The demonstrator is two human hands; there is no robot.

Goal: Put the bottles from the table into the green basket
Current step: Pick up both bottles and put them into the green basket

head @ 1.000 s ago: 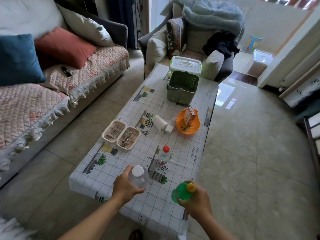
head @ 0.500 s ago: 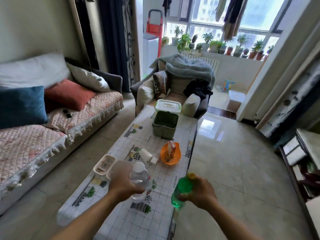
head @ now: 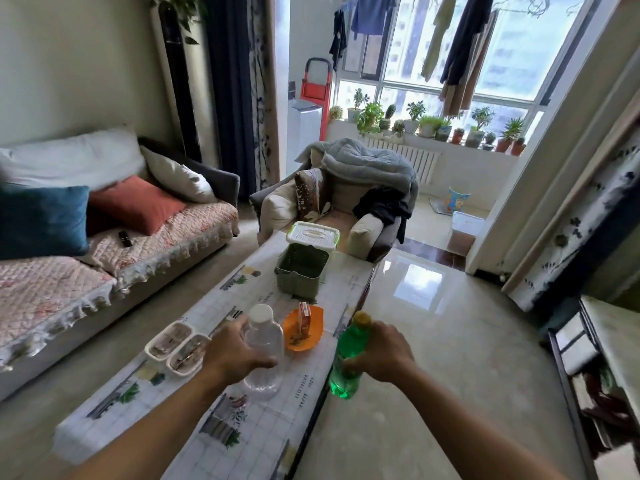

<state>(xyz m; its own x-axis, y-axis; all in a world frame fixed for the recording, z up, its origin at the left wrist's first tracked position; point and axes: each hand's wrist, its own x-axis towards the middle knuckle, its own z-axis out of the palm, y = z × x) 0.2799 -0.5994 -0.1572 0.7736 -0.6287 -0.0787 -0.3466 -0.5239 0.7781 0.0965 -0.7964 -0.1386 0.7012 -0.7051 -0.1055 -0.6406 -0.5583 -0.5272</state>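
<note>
The clear bottle (head: 262, 355) and green bottle (head: 347, 358) look like glossy plastic, the green basket (head: 299, 271) matt perforated plastic, the table (head: 242, 441) under a smooth printed cover, perhaps vinyl.

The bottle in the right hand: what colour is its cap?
Yellow. The cap tops the green bottle in the right hand; head view shows it best.

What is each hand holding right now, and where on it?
Left hand grips the clear plastic bottle around its body; right hand grips the green plastic bottle around its body.
</note>
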